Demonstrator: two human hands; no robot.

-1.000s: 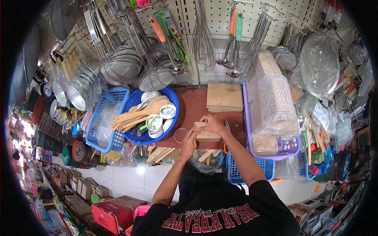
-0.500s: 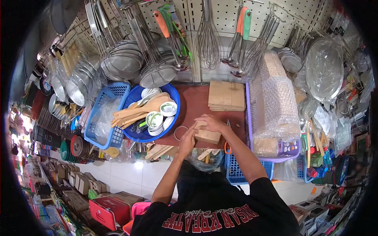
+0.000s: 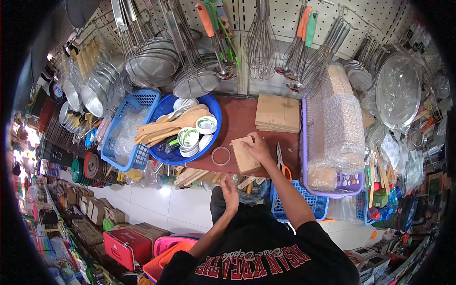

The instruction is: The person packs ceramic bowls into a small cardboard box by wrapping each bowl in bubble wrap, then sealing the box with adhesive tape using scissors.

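My right hand (image 3: 258, 150) is closed on a small brown cardboard box (image 3: 243, 160), its fingers over the box's upper right part. The box lies tilted on the red-brown tabletop (image 3: 233, 118). In front of the table edge is my left hand (image 3: 230, 194), raised, with its fingers apart and nothing in it. Left of the box lies a clear ring (image 3: 213, 157), perhaps a roll of tape. A pair of scissors with orange handles (image 3: 286, 171) rests to the right, beside my right forearm.
A stack of flat cardboard pieces (image 3: 278, 113) sits at the back. On the left, a blue basin (image 3: 216, 124) holds wooden utensils and small bowls, next to a blue basket (image 3: 114, 137). A purple basket (image 3: 305, 142) with bubble wrap stands right. Whisks (image 3: 260, 52) and strainers hang above.
My left hand has left the box and moved down toward my body. The box, now in my right hand alone, is turned more upright. The scissors have come into fuller view.
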